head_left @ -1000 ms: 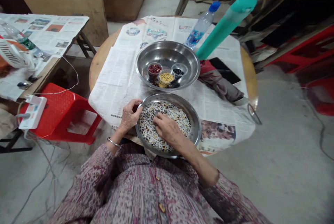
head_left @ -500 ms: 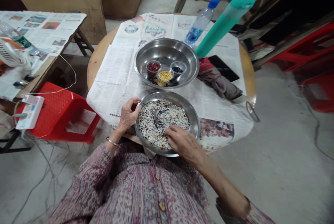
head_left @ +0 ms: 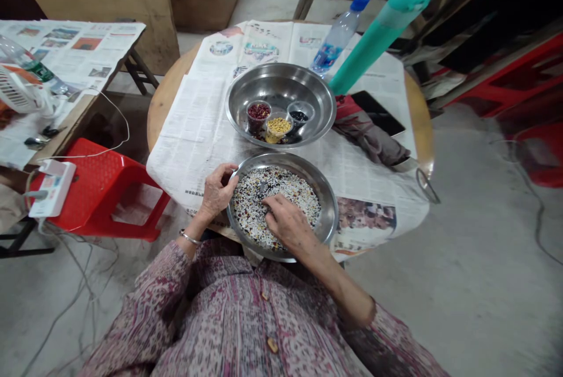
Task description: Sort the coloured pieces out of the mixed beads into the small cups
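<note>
A shallow steel plate point(head_left: 329, 213) holds a mix of white grains and dark, red and yellow beans point(head_left: 281, 180). My left hand point(head_left: 219, 192) grips the plate's left rim, thumb on the edge. Over the middle of the mix, my right hand point(head_left: 288, 221) has its fingers bent down and closed at the grains; what they hold, if anything, is hidden. Just behind stands a deeper steel basin point(head_left: 285, 81) with three clear cups inside: red beans point(head_left: 258, 111), yellow beans point(head_left: 279, 125) and black beans point(head_left: 299, 116).
Newspaper point(head_left: 189, 125) covers the round table. A water bottle point(head_left: 336, 37), a green tube-like object point(head_left: 382, 37), a folded umbrella point(head_left: 372, 136) and a dark phone or tablet point(head_left: 378, 113) lie beyond the basin. A red stool point(head_left: 97, 189) with a power strip point(head_left: 53, 189) stands left.
My right hand has moved left and a little up across the mix in the plate. My left hand stays on the rim.
</note>
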Demonstrator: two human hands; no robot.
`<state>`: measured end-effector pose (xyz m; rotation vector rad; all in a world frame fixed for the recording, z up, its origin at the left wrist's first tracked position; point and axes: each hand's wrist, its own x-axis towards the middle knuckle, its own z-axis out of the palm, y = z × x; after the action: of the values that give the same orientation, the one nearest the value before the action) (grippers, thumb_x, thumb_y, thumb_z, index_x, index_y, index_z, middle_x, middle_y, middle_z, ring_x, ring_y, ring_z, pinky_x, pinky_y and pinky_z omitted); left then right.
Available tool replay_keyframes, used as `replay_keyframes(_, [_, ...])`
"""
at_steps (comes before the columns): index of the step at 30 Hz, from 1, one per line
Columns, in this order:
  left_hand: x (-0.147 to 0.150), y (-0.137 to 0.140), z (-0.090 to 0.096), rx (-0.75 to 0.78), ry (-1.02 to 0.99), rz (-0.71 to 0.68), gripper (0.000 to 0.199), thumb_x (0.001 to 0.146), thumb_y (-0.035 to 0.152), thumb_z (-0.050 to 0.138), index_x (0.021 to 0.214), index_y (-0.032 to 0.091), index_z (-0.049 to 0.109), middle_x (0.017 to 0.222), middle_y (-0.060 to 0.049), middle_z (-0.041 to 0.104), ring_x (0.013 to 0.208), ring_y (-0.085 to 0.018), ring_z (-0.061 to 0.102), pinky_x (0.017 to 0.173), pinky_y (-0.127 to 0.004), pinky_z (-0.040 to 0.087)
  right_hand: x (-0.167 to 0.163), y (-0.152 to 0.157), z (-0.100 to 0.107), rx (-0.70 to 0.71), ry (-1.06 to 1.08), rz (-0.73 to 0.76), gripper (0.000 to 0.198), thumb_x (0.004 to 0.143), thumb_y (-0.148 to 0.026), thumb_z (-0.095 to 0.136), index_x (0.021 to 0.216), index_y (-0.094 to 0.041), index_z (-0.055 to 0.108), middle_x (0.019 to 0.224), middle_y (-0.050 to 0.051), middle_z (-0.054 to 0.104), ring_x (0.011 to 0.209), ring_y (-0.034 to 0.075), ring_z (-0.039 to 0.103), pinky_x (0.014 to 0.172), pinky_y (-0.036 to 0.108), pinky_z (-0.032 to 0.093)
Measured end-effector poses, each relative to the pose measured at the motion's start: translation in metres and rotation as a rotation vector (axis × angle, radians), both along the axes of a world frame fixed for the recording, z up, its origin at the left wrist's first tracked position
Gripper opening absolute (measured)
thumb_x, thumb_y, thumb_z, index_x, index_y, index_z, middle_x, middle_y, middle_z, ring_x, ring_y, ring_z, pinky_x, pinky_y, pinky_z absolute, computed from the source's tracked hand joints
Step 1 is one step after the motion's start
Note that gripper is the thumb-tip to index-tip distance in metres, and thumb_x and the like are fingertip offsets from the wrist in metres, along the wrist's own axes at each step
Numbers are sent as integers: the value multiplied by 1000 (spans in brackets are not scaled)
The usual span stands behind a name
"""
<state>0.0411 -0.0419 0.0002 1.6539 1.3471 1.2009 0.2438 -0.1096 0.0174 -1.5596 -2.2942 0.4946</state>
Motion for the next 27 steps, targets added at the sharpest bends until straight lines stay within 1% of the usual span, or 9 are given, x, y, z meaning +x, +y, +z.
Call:
replay_keyframes(3, [0, 0, 0, 1, -4, 9, 15, 86, 18, 60, 101, 18, 65, 78, 1, 63, 70, -12, 57, 66, -22, 46, -9, 9, -5, -42, 126, -30, 20, 82, -8, 50, 89, -19, 65, 91, 7, 67, 84, 20, 62, 79, 31, 47])
replay_keyframes(5, [0, 0, 0, -1, -12, 7, 15, 86, 18, 60, 100, 18, 65, 78, 1, 62, 69, -12, 56, 65, -22, 45, -15, 13, -6, -69, 237, -49, 18, 79, -7, 53, 83, -19, 65, 84, 5, 67, 79, 18, 61, 77, 30, 47])
replay_keyframes(8, [0, 0, -1, -11, -16, 6, 16, 86, 18, 59, 100, 18, 65, 78, 1, 62, 69, -11, 56, 65, -22, 45, -25, 13, -5, -82, 362, -5, 18, 79, -6, 53, 82, -20, 64, 81, 2, 67, 76, 16, 61, 77, 29, 47])
replay_keyframes(10, [0, -1, -1, -19, -9, 8, 17, 85, 17, 59, 101, 18, 65, 78, 1, 62, 69, -11, 55, 66, -22, 45, -31, 10, -2, -72, 385, 93, 20, 83, -6, 51, 86, -20, 65, 86, 3, 67, 80, 16, 62, 79, 29, 49])
replay_keyframes(14, [0, -2, -2, -16, 3, 24, 18, 84, 15, 59, 101, 17, 65, 76, 2, 60, 67, -11, 53, 66, -22, 44, -37, 6, -1, -45, 291, 325, 19, 88, -6, 51, 92, -19, 64, 93, 6, 66, 90, 19, 61, 83, 32, 52])
replay_keyframes(17, [0, -3, -2, -16, 5, 36, 19, 83, 14, 60, 101, 17, 66, 75, 2, 60, 66, -11, 52, 66, -23, 44, -35, 7, -5, 12, 234, 384, 20, 89, -6, 50, 95, -20, 63, 95, 7, 66, 95, 21, 60, 85, 35, 54])
replay_keyframes(22, [0, -5, -1, 1, 4, 30, 20, 84, 13, 60, 103, 16, 66, 78, 1, 62, 67, -11, 53, 67, -24, 44, -24, 9, -11, 96, 128, 360, 23, 88, -4, 48, 93, -21, 63, 95, 7, 65, 96, 23, 60, 82, 38, 56])
replay_keyframes(25, [0, -5, 0, -14, 10, 29, 20, 84, 14, 60, 103, 16, 66, 78, 1, 62, 65, -11, 52, 65, -23, 44, -14, 7, -9, 105, 67, 303, 21, 91, -8, 49, 94, -21, 64, 95, 8, 66, 95, 24, 61, 81, 38, 57])
replay_keyframes(27, [0, -5, 0, -19, 12, 26, 19, 85, 14, 60, 103, 16, 66, 78, 1, 62, 65, -11, 52, 64, -23, 44, -7, 6, -6, 123, 54, 247, 21, 91, -8, 49, 97, -21, 65, 100, 9, 67, 97, 24, 62, 82, 38, 57])
